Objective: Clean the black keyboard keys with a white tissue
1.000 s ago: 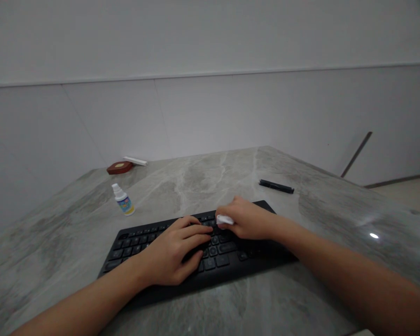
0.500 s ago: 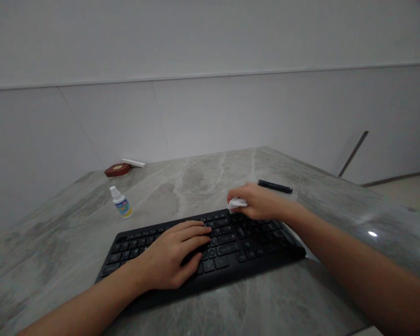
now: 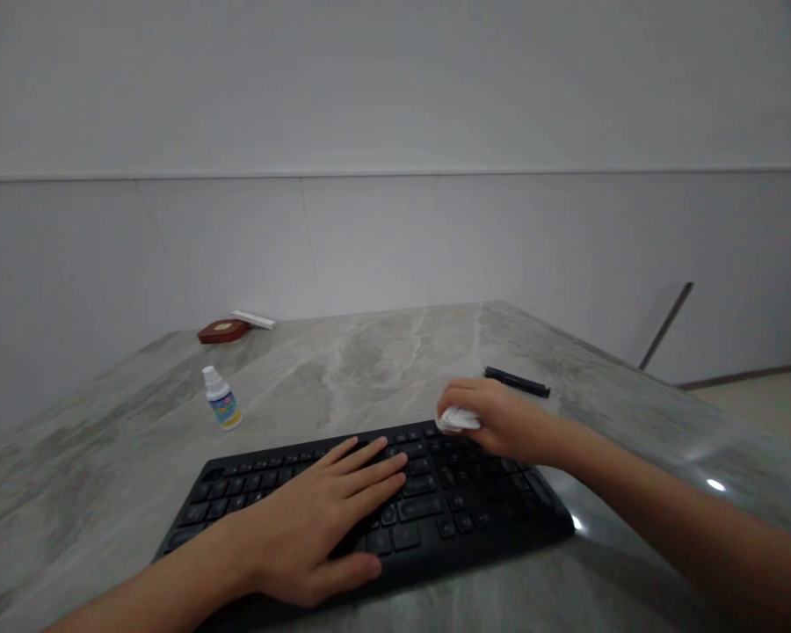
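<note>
A: Left hand (image 3: 316,519) flat on the keyboard (image 3: 369,501), fingers spread and open, gripping nothing, just pressing down on the middle keys. Right hand (image 3: 501,418) closed around a small white wad (image 3: 458,419), held against the top row of keys toward the right end.

B: Advice for wiping well?

A: Best to keep the flat hand pressing so the board cannot slide on the smooth stone table (image 3: 382,360). Better to drag the wad along one row at a time, lightly, with a fold pushed into the gaps between keys. Wise to keep the wad only damp, if wet at all; hard to tell from here.

B: Position of the board?

A: Near the front edge of the table, slightly skewed, right end farther away.

B: Count of things?

A: One keyboard. One wad. One small bottle (image 3: 221,399), upright, off to the left. One black pen (image 3: 516,381), lying just beyond the right hand. One brown dish (image 3: 222,331) at the far corner, with one white strip (image 3: 253,318) beside it. Two hands.
</note>
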A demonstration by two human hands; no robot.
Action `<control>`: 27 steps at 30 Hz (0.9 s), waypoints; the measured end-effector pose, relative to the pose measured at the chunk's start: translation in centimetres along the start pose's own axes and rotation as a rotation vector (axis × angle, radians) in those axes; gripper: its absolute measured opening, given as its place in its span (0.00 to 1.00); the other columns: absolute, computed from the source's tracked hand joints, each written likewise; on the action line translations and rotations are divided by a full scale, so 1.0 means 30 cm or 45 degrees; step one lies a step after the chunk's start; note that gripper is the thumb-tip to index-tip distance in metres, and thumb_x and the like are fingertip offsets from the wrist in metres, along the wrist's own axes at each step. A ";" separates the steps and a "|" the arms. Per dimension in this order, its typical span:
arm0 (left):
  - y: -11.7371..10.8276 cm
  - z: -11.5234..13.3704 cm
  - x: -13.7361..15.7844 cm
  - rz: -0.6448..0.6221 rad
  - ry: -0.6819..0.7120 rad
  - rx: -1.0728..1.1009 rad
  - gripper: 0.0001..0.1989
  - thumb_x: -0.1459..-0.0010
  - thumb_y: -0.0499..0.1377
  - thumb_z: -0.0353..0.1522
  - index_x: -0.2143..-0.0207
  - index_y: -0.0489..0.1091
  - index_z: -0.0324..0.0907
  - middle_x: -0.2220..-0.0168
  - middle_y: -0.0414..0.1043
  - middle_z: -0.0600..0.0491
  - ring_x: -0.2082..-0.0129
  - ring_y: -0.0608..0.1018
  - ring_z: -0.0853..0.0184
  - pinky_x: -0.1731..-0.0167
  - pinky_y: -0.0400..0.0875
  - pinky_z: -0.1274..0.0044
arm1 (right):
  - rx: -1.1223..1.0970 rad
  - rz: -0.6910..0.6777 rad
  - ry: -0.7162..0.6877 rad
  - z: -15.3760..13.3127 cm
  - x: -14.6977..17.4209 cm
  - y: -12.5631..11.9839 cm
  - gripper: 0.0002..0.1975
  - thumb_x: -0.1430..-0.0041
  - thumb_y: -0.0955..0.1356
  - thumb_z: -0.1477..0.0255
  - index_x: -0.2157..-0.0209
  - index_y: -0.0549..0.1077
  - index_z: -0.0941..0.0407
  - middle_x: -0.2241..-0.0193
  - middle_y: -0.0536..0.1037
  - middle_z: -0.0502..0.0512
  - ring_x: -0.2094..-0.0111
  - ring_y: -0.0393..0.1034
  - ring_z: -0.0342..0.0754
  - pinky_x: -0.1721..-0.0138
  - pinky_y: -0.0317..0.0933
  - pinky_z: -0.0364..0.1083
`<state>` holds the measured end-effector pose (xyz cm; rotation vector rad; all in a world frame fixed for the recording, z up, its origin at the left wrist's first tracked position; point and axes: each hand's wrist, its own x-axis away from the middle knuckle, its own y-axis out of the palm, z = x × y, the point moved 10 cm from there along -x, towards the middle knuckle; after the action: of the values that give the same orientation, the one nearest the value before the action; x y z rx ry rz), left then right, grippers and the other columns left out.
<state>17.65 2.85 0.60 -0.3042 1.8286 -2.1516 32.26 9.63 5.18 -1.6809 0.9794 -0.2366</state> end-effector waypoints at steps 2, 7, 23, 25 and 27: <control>-0.002 0.002 -0.024 0.001 0.013 -0.028 0.39 0.37 0.60 0.38 0.29 0.46 0.41 0.30 0.48 0.43 0.31 0.53 0.45 0.37 0.55 0.48 | -0.043 0.107 -0.027 0.022 0.011 -0.011 0.03 0.40 0.68 0.76 0.65 0.74 0.57 0.65 0.77 0.56 0.63 0.71 0.48 0.59 0.63 0.47; -0.036 0.006 -0.138 0.202 0.108 -0.124 0.22 0.36 0.58 0.34 0.41 0.68 0.39 0.40 0.69 0.42 0.40 0.69 0.47 0.42 0.66 0.56 | -0.073 0.197 -0.001 0.043 0.020 0.013 0.03 0.40 0.67 0.76 0.63 0.73 0.57 0.66 0.77 0.56 0.64 0.72 0.48 0.60 0.63 0.47; -0.026 -0.008 -0.176 0.438 0.135 -0.042 0.13 0.36 0.51 0.25 0.56 0.74 0.36 0.69 0.75 0.47 0.70 0.76 0.62 0.67 0.73 0.71 | -0.136 0.030 -0.180 -0.062 0.051 0.110 0.08 0.46 0.66 0.80 0.65 0.75 0.56 0.69 0.76 0.54 0.68 0.70 0.46 0.67 0.62 0.44; -0.027 -0.007 -0.179 0.441 0.141 -0.031 0.13 0.36 0.50 0.25 0.56 0.74 0.37 0.68 0.75 0.46 0.70 0.76 0.62 0.67 0.73 0.72 | -0.101 0.033 -0.162 -0.060 0.048 0.112 0.09 0.45 0.66 0.80 0.64 0.76 0.56 0.69 0.77 0.54 0.68 0.70 0.47 0.66 0.62 0.44; -0.028 -0.004 -0.180 0.447 0.146 -0.040 0.13 0.36 0.50 0.26 0.56 0.74 0.36 0.69 0.74 0.46 0.70 0.76 0.62 0.68 0.73 0.72 | -0.087 0.112 -0.118 -0.043 0.046 0.095 0.08 0.43 0.66 0.79 0.65 0.77 0.57 0.70 0.75 0.55 0.68 0.69 0.47 0.65 0.62 0.45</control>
<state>22.56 5.03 1.59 0.1297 1.8182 -1.9318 30.99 7.63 2.70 -1.6910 0.9990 -0.0667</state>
